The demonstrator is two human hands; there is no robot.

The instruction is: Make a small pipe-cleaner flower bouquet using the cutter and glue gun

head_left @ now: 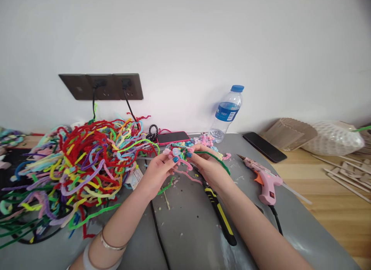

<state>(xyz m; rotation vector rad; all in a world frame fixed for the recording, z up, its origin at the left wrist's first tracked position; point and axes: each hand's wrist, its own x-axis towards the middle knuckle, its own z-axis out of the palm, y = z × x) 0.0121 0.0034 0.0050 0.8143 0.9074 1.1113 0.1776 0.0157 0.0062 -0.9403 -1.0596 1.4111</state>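
Note:
My left hand (159,170) and my right hand (206,164) meet over the middle of a grey mat (191,223). Both are closed in a pinch on a small pipe-cleaner piece (177,153) of pink and light blue curls. A green pipe cleaner (216,158) runs across my right hand's fingers and down to the right. A pink strand (189,176) hangs from the piece between my wrists. A big tangled heap of coloured pipe cleaners (75,165) lies just left of my left hand.
A pink hot glue gun (265,181) lies right of my right hand, its cord trailing off. Yellow-and-black pliers (218,214) rest under my right forearm. Behind are a red phone (173,137), a water bottle (227,113), a black phone (264,147), small pastel curls (206,140) and a wall socket (101,86).

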